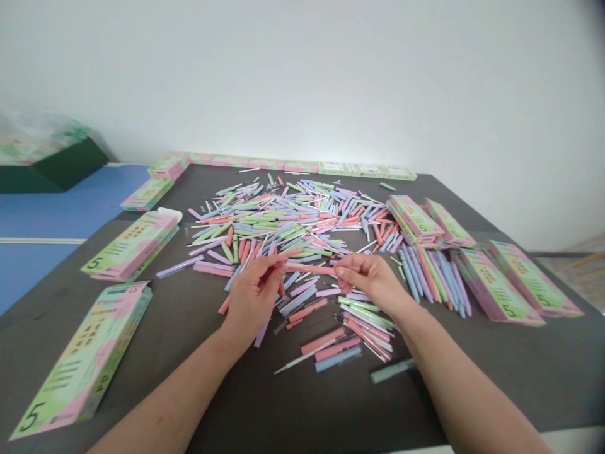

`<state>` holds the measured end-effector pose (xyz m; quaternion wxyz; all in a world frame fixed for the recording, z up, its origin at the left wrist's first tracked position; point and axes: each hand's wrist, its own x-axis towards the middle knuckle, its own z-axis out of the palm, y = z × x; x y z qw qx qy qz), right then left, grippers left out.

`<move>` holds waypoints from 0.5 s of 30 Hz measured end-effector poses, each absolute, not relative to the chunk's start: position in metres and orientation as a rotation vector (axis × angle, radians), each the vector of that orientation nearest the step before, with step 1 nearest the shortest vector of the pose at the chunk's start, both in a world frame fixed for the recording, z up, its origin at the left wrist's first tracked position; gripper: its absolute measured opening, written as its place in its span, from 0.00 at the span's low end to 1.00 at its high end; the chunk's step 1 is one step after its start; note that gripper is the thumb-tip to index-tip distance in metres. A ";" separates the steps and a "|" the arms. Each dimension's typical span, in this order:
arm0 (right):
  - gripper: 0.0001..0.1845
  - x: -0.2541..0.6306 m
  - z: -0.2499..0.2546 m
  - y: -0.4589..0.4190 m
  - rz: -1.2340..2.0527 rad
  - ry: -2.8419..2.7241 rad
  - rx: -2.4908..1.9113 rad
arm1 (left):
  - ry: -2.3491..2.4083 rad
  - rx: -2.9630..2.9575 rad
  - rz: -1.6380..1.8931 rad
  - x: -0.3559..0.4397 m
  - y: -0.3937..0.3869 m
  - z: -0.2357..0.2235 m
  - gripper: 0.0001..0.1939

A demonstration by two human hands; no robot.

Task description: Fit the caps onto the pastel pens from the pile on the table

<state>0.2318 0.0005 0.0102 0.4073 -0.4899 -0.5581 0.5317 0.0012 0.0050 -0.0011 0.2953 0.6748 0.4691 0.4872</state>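
While the left hand [255,293] pinched one end of a pink pen [309,269], the right hand [366,277] pinched the other.

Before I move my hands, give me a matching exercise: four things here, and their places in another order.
1. Coral pen barrel
2. Dark green bin
3. Lined-up pens
4. Long row of boxes

A. Along the far edge of the dark table
B. On the blue surface, left
C. Between left hand and right hand
D. Right of the loose pile

Pairs: 1-C, 2-B, 3-D, 4-A
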 end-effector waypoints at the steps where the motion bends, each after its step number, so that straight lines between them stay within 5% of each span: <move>1: 0.16 0.231 0.011 0.000 1.361 -1.460 -1.242 | 1.258 1.764 1.299 0.001 0.005 -0.001 0.09; 15: 0.16 0.219 0.016 -0.009 1.432 -1.736 -1.203 | 1.384 1.658 1.282 0.002 0.005 0.001 0.16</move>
